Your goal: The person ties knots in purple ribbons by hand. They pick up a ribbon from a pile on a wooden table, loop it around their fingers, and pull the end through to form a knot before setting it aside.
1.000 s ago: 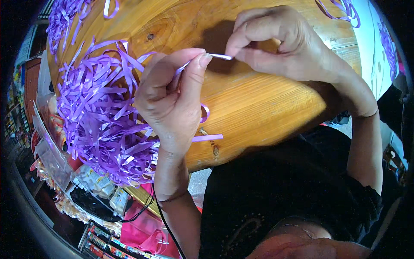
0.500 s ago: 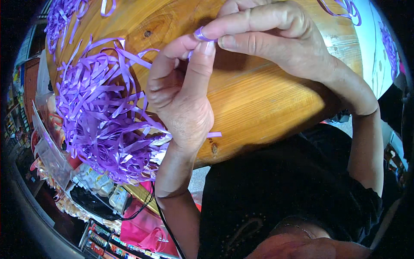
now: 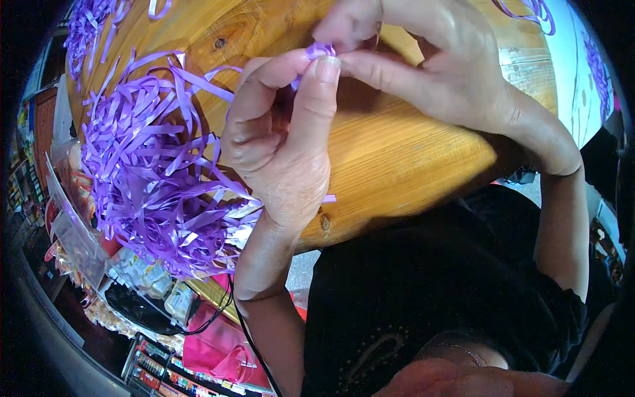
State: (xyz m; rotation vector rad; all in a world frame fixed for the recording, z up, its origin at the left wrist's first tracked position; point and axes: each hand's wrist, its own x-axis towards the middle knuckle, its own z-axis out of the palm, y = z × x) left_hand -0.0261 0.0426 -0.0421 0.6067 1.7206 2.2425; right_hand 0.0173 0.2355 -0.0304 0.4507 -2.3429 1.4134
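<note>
Over the table, my left hand (image 3: 284, 145) pinches a small folded or looped piece of purple ribbon (image 3: 321, 51) between thumb and forefinger. My right hand (image 3: 436, 66) is close beside it, its thumb tip next to the ribbon. The right fingers are smeared by motion and stand apart from the thumb, with nothing visible between them. A short purple ribbon end (image 3: 329, 198) shows beside my left wrist. To the left of that hand lies a large tangled heap of purple ribbons (image 3: 152, 172), several strands reaching toward it.
Both hands are above a round wooden table (image 3: 397, 165). More purple ribbon (image 3: 89, 33) lies at the far left, and loops (image 3: 536, 13) at the far right. Left of the table are clear plastic packages (image 3: 142, 274), a pink bag (image 3: 218, 351) and a black cord (image 3: 228, 304).
My right fingers have parted from the thumb and lifted off the ribbon. The left hand keeps its pinch, and the purple piece now looks more bunched. The view has shifted slightly.
</note>
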